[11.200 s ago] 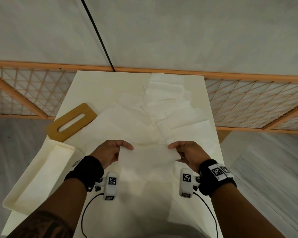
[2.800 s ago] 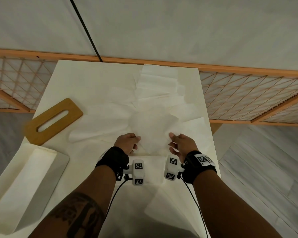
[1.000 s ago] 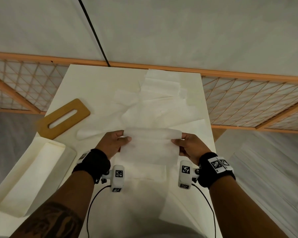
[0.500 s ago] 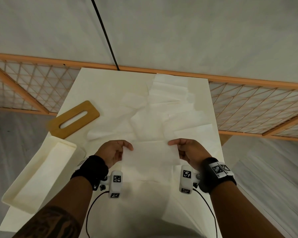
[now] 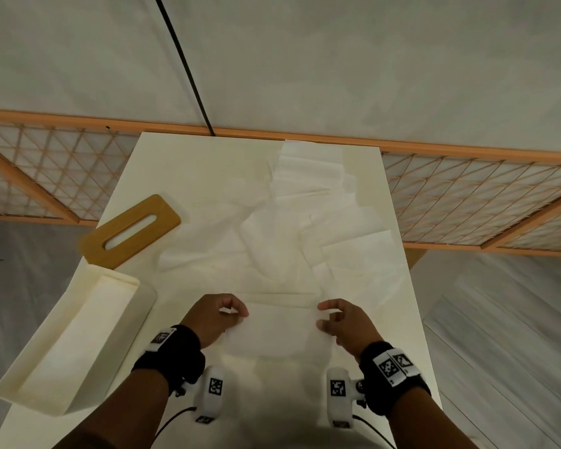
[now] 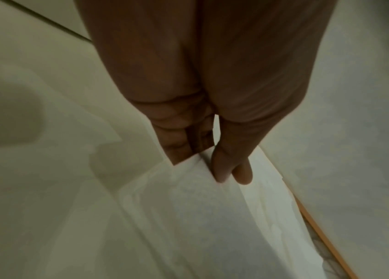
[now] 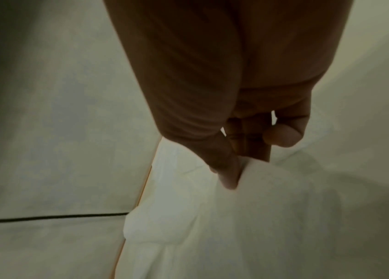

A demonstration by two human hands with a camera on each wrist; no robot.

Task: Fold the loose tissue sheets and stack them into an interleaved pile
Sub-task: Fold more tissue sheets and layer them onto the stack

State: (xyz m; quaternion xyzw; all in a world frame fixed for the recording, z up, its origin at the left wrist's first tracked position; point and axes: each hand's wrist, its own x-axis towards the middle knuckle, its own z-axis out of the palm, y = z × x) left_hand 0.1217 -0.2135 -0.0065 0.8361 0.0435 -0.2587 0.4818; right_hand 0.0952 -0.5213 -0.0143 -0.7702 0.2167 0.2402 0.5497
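A folded white tissue sheet (image 5: 279,332) lies flat near the front of the cream table (image 5: 182,163), on top of other tissue there. My left hand (image 5: 237,315) pinches its left edge. The left wrist view shows this hand (image 6: 212,166) with the thumb on top of the sheet (image 6: 212,217) and curled fingers under it. My right hand (image 5: 319,315) pinches the right edge. In the right wrist view the hand (image 7: 238,169) grips the sheet (image 7: 272,198) between thumb and fingers, with one finger curled apart. Several loose sheets (image 5: 292,228) lie spread and overlapping farther back.
A wooden lid with a slot (image 5: 130,231) lies at the table's left edge. A white open box (image 5: 72,345) sits tilted at the front left corner. A wooden lattice rail (image 5: 467,189) runs behind and beside the table.
Both hands have brought the folded sheet down and a little toward me, and it now lies flat on the tissue at the front. The grips have stayed on its two edges.
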